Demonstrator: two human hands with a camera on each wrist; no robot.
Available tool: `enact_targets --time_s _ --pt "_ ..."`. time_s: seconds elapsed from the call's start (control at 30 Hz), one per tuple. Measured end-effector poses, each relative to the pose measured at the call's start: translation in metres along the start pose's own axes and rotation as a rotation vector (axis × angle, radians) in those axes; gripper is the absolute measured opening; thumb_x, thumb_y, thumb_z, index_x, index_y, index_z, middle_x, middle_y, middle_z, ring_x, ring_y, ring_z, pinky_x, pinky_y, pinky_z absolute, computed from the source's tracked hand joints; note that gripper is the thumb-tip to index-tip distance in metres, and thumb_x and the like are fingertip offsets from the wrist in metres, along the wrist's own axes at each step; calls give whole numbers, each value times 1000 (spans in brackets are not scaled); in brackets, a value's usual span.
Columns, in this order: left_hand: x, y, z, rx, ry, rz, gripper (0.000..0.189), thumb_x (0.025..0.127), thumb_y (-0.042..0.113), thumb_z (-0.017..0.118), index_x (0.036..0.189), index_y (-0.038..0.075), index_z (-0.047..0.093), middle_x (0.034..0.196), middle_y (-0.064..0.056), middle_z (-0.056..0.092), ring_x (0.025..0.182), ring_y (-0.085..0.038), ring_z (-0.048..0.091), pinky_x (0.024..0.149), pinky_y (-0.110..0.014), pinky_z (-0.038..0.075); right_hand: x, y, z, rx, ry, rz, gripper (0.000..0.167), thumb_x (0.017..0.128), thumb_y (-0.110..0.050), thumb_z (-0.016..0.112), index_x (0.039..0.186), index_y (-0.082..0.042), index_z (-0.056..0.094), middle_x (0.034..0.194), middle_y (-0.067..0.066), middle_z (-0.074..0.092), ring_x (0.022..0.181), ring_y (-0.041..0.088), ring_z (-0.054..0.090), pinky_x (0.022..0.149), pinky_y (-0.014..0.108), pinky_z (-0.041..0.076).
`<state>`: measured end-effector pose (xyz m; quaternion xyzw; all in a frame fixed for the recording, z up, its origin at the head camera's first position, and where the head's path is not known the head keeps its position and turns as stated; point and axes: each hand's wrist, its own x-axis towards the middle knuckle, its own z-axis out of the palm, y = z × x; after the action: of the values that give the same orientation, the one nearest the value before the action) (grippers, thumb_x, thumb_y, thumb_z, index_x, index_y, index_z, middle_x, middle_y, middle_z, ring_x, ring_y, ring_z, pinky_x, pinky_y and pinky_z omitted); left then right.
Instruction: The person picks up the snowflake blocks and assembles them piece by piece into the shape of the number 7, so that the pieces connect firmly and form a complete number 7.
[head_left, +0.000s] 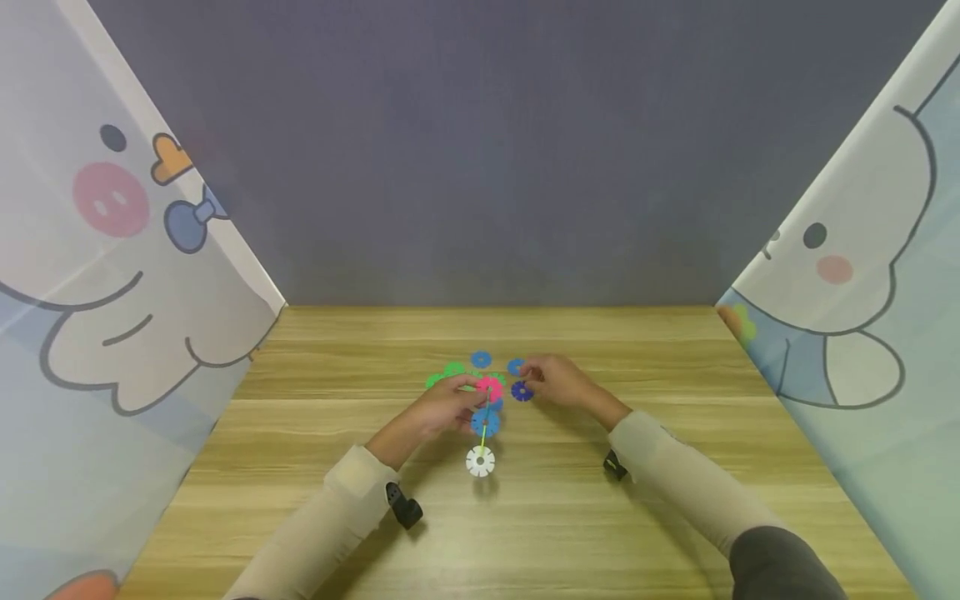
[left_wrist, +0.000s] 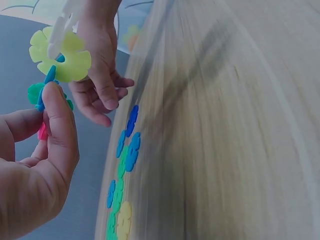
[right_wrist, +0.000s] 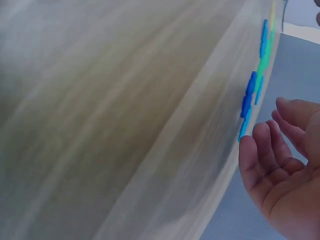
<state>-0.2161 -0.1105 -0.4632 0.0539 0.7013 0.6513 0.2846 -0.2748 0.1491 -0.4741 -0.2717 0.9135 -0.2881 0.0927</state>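
Note:
My left hand (head_left: 442, 407) pinches a linked chain of flower-shaped notched plastic discs above the table. In the head view the chain runs from a pink disc (head_left: 490, 388) through a blue disc (head_left: 485, 422) to a white disc (head_left: 480, 461). The left wrist view also shows a yellow disc (left_wrist: 72, 57) and a green disc (left_wrist: 35, 93) in it. My right hand (head_left: 558, 382) holds nothing, fingers loosely bent and thumb apart. It is nearest a dark blue disc (head_left: 522, 391) and a lighter blue disc (head_left: 515, 367); whether it touches either I cannot tell.
Several loose discs lie flat beyond the left hand, among them a green disc (head_left: 454, 368), a blue disc (head_left: 481, 359) and a yellow disc (left_wrist: 123, 221). A grey panel (head_left: 495, 167) stands behind the wooden table (head_left: 555, 517), with cartoon-printed sheets on both sides.

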Motion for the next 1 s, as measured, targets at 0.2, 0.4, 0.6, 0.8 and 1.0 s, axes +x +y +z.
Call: enact_targets --time_s 0.2,0.4,0.6,0.8,1.0 --pt "-1 -2 -2 -3 7 11 31 105 20 55 130 2 55 105 -11 70 80 -16 73 73 -30 64 7 3 6 -125 -4 -39 25 92 -12 73 116 -8 74 86 1 71 72 9 57 67 26 51" --pt "-1 -7 -1 17 -3 -12 32 105 21 57 131 2 54 109 -9 63 80 -15 67 74 -29 62 8 5 12 -171 -60 -10 30 92 -16 75 120 -9 73 99 4 75 79 12 61 74 31 55" --pt "-4 -4 0 10 -4 -13 29 105 19 56 128 2 55 109 -8 61 76 -14 64 70 -26 60 8 5 12 -138 -53 26 30 91 -13 76 120 -7 72 102 7 75 85 15 65 79 35 58" --pt "-3 -6 0 1 -5 -16 30 105 19 57 130 2 54 106 -6 61 72 -11 62 68 -24 59 9 4 14 -112 -62 45 31 90 -13 76 119 -5 72 104 6 75 89 18 66 84 38 58" --pt "-4 -5 0 -6 -42 3 35 105 18 56 136 4 49 95 -2 64 74 -12 68 70 -26 60 10 6 14 -115 -52 54 31 90 -14 77 117 -3 69 108 10 73 103 27 68 96 45 58"
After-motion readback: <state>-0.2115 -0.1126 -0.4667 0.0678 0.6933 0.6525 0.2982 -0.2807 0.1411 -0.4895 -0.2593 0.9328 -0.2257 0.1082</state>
